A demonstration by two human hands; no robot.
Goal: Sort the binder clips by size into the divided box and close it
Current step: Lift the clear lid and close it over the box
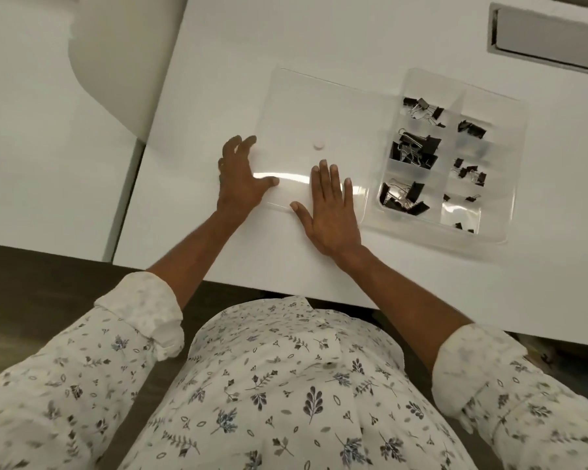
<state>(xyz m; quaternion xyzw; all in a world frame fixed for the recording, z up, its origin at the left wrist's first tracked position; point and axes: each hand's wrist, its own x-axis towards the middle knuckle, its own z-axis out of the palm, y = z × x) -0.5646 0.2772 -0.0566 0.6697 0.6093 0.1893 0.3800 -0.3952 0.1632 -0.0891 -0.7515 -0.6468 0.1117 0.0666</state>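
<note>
Cannot make out the tiniest binder clips (462, 226) in the divided box (513, 164): too small, partly behind glare. Cannot tell whether the left hand (240, 184) grips the lid (319, 106) or only touches its edge. Blurred along the bottom: sleeves (48, 401). Cut off at the right edge: grey recess (550, 39) in the table (252, 45).

Measured from the lid (319, 106): worktop (319, 39) bare at 12 o'clock, passage free. Divided box (513, 164) blocks 3 o'clock, open from above. Left hand (241, 178) occupies the 9 o'clock edge, right hand (330, 215) the 6 o'clock edge.
</note>
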